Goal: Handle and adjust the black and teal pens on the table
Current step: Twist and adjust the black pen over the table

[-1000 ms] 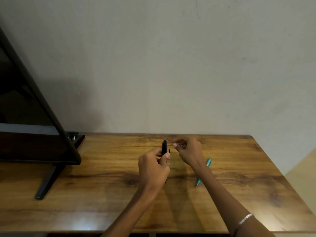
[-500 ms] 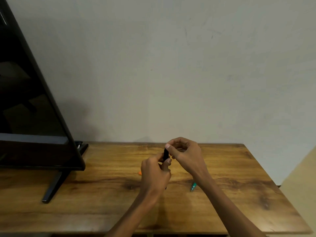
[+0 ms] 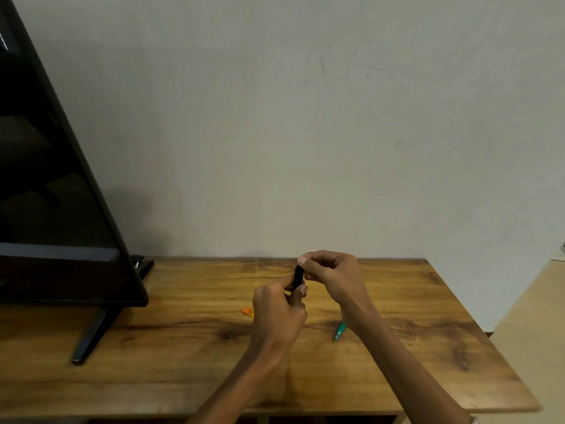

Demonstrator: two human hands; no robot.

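Now: black pen (image 3: pixel 298 276) upright above tabletop (image 3: pixel 189 347), centre; left hand (image 3: pixel 279 313) grip pinching lower barrel, right hand (image 3: pixel 331 275) grip pinching top. Teal pen (image 3: pixel 339 331) flat, right, near right wrist.

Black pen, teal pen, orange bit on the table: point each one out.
black pen (image 3: pixel 298 276), head view, on the upper barrel showing between the two hands.
teal pen (image 3: pixel 339 330), head view, on the visible lower end lying on the table.
orange bit (image 3: pixel 246 310), head view, on its middle.
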